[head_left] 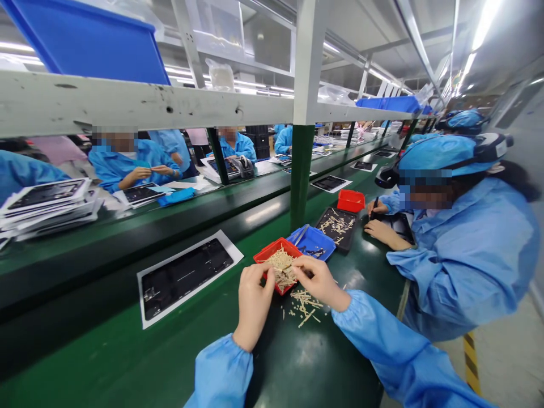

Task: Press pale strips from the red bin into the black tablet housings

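Two bare hands are working at a small red plastic tray (267, 256) heaped with thin beige strips (283, 269) (more are lying loose on the green bench (127, 345), just nearer): the left hand (254, 300) and right hand (318, 281) are pressing their fingers (300, 266) together over it, any grip too small to tell.

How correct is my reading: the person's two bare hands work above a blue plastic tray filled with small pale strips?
Wrong colour: the head view shows the plastic tray is red, not blue. The left hand and right hand work above it, and it holds small pale strips.
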`<state>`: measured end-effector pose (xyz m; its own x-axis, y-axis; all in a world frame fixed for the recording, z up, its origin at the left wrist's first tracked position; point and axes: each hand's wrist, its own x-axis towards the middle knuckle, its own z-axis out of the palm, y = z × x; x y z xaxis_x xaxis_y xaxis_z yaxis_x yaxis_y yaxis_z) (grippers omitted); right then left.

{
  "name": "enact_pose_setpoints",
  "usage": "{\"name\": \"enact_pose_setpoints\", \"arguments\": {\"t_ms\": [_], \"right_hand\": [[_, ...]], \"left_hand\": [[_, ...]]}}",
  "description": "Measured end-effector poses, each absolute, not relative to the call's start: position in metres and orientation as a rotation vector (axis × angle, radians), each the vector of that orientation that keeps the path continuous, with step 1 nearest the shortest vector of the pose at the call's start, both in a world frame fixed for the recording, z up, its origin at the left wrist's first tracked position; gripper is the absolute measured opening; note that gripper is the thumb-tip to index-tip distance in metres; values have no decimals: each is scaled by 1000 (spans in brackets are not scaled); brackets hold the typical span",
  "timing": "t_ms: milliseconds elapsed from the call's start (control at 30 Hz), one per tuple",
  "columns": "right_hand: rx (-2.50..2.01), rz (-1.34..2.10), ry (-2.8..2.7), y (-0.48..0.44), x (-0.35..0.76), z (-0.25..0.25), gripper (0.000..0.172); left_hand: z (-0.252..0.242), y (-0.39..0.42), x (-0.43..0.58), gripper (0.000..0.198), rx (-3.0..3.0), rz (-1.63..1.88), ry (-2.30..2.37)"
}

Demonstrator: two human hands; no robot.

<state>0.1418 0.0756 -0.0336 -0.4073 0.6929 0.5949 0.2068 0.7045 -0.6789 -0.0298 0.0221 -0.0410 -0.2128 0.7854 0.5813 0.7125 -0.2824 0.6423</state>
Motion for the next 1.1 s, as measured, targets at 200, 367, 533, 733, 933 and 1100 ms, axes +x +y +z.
{"name": "enact_pose_setpoints", "arguments": {"t_ms": [200,367,533,733,933,1100], "right_hand": [[-856,691,-1664,90,156,-30,17],[-865,486,-1776,93,155,-33,12],[-777,386,-1936,85,148,-36,9],[-691,470,-2012,74,141,-36,10],[-756,580,-1903,74,139,-35,12],[-865,532,-1794,83,143,-34,22]], "left_hand": [[-55,41,-42,20,1786,1572,1932],[-57,45,-40,21,1835,1546,1892],[-46,36,-28,21,1924,1564,1753],[-34,23,-5,26,1985,1496,1500],[-40,26,-12,19,1632,1499,1515],[-37,29,-20,24,1283,1500,1442]]}}
